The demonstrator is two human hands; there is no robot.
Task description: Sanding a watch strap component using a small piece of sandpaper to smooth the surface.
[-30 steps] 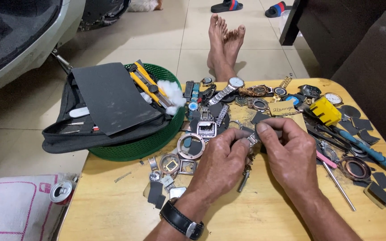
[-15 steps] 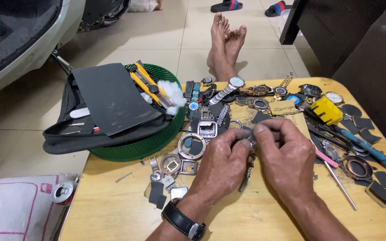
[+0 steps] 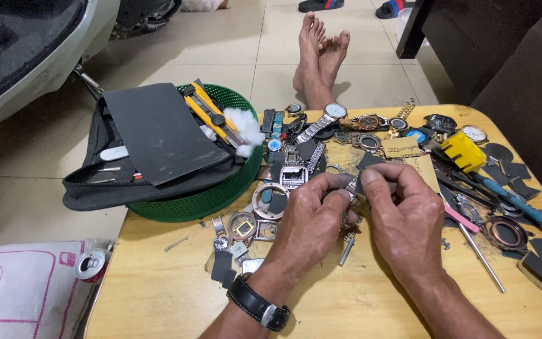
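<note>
Green basket (image 3: 177,204) holds a black pouch (image 3: 152,147); both hands' fingers (image 3: 334,188) pinch a metal watch part (image 3: 351,188).

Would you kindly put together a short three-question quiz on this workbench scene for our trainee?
1. True or false: the left hand and right hand both pinch a metal watch band.
2. Which wrist wears the black wristwatch?
3. The green basket holds: A) a yellow utility knife and white cotton, B) a hammer.

Key: 1 true; 2 left; 3 A.
</note>
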